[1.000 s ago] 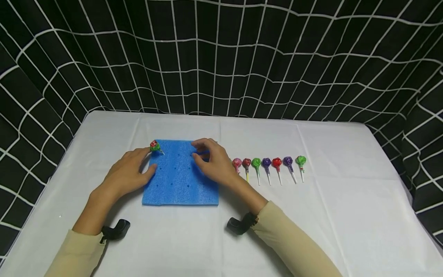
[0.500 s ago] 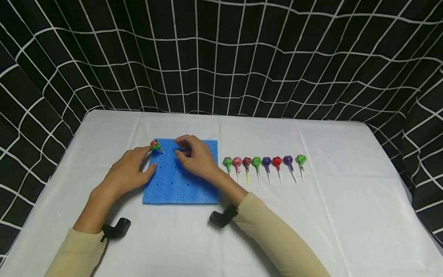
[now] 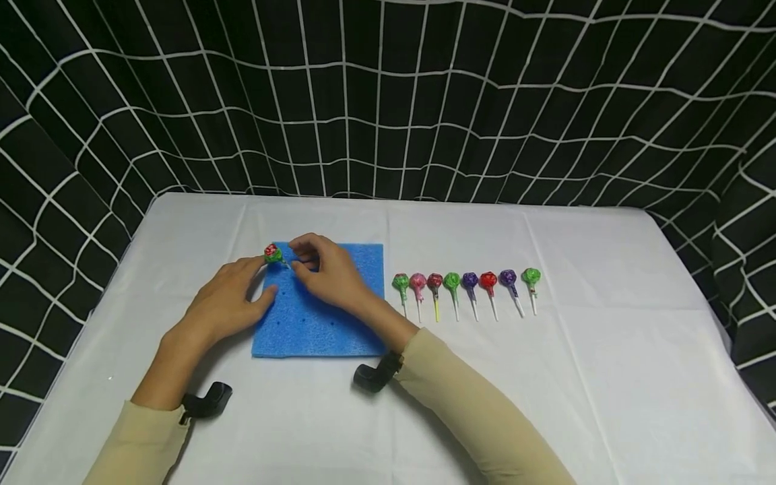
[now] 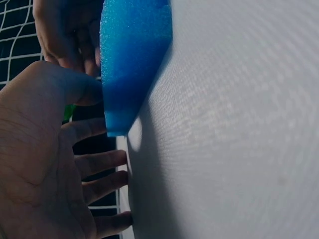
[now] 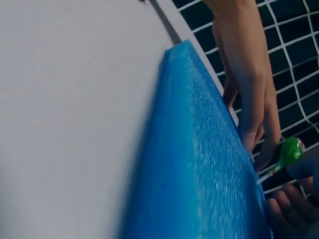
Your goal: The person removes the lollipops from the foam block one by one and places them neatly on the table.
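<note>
A blue foam block (image 3: 303, 337) with small holes lies on the white cloth. In its far left corner a green-and-red wrapped lollipop (image 3: 273, 254) stands tilted, its white stick in the foam; the right wrist view shows the green lollipop (image 5: 290, 152) too. My left hand (image 3: 221, 303) rests at the block's left edge, thumb and fingers spread, as the left hand (image 4: 45, 159) in the left wrist view also shows. Over the block, my right hand (image 3: 330, 273) is just right of the lollipop, thumb and fingers apart around its stick. Whether they touch it is unclear.
To the block's right lies a row of several wrapped lollipops, from a green lollipop (image 3: 401, 282) to another green lollipop (image 3: 531, 277). A black curtain with a white grid (image 3: 388, 101) hangs behind the white table (image 3: 582, 404). Black wrist cameras sit on both sleeves.
My right hand has moved left across the foam block to the tilted lollipop, uncovering the leftmost green lollipop of the row. The left hand has stayed in place.
</note>
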Demonstrator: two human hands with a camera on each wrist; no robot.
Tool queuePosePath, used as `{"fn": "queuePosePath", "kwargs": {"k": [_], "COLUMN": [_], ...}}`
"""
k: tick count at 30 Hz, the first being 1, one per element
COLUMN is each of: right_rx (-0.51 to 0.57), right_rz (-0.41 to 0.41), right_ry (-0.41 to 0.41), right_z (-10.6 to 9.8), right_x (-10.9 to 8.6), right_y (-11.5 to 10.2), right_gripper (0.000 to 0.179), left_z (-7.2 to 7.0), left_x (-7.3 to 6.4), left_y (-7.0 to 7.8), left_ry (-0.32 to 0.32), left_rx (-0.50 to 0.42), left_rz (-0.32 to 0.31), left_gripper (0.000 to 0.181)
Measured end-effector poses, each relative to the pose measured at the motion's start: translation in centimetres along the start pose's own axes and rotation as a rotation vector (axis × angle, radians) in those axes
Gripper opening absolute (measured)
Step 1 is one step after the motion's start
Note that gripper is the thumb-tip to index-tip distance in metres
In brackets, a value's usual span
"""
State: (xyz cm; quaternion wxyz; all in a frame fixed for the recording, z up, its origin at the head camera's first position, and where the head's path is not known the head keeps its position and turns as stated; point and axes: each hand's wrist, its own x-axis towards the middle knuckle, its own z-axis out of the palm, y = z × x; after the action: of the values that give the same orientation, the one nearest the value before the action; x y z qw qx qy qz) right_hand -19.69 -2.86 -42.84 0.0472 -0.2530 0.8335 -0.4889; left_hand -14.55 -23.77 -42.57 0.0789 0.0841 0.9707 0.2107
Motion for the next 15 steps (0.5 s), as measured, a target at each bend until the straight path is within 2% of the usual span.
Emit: {"fn": "queuePosePath", "kwargs": {"k": [9,15], "right_rx": [-0.01,0.007], "right_rz": [-0.011,-0.028], "right_ry": [-0.053,-0.014], "right_z": [1.2,1.5], "right_x": [0.9,1.3], "right_y": [-0.1,-0.2], "right_gripper": [0.034,0.03], "left_z": [0.4,0.2], "left_x": [-0.2,0.0], "left_y": [0.0,0.0], "left_ry": [0.008,0.016], "left_rx": [-0.007,-0.001], "left_rz": [0.013,0.012], "left_gripper": [0.068,0.067]}}
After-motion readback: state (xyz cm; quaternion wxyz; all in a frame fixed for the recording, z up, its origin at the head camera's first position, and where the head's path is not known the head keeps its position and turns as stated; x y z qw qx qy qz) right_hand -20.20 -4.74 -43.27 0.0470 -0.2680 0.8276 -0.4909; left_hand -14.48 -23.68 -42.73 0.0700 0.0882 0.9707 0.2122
